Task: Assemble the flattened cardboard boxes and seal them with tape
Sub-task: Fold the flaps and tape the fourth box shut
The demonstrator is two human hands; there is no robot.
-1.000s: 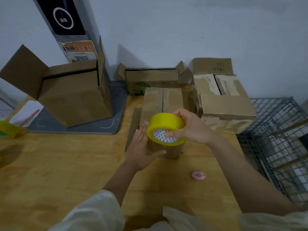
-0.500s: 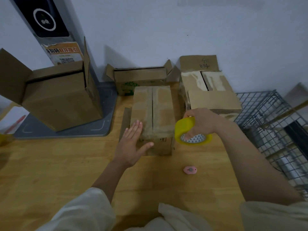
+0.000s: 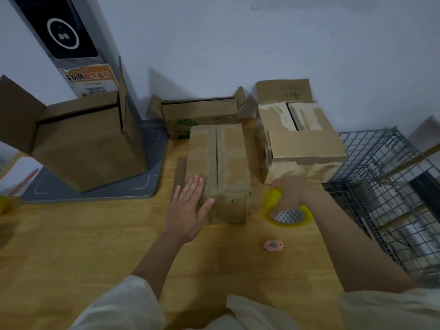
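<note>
Cardboard, brown and worn: closed rectangular box (image 3: 217, 163) at frame centre on pale wooden tabletop (image 3: 71, 234), flap seam running down its top. Left hand (image 3: 188, 210) flat, fingers straight, pressed against box's near left corner. Right hand (image 3: 291, 191) gripping yellow tape roll (image 3: 287, 214) just right of box. Small pink cutter (image 3: 273, 245) below roll.
</note>
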